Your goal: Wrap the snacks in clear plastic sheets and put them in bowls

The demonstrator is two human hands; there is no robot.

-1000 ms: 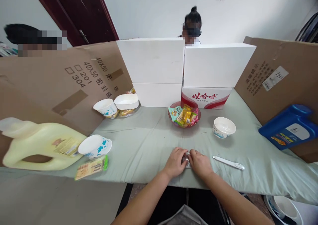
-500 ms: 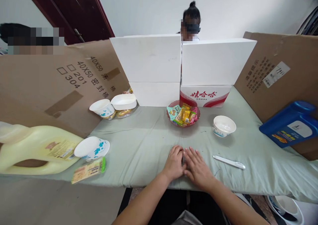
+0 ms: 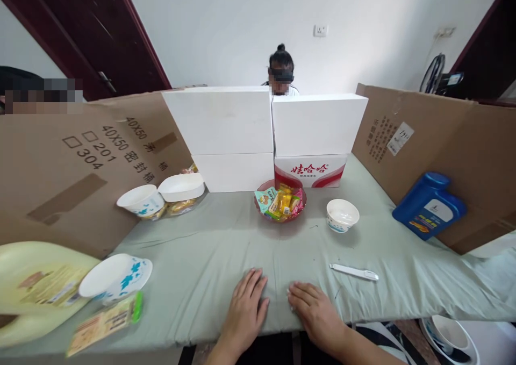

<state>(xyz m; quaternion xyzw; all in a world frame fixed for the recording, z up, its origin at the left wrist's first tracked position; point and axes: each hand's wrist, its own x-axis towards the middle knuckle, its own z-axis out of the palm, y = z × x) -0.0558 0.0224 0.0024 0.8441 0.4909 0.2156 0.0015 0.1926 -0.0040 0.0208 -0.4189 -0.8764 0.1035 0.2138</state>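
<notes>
My left hand lies palm down near the table's front edge, its fingers stretched forward and the thumb apart; nothing shows in it. To its right, my right hand rests back up on the cloth, fingers together and bent toward the left. What its palm covers, if anything, is hidden. A white utility knife lies beyond and right of my right hand. Ahead of both hands stands a red glass bowl filled with wrapped snacks. A white bowl with blue print stands upright to its right.
White boxes are stacked at the back, between cardboard panels. At left are a yellow jug, tilted bowls and a snack pack. A blue bottle leans at right. Another person sits behind the boxes.
My hands have moved apart from touching each other, the left one going left. A small dark thing seen between them no longer shows. The camera view has tilted up and turned right.
</notes>
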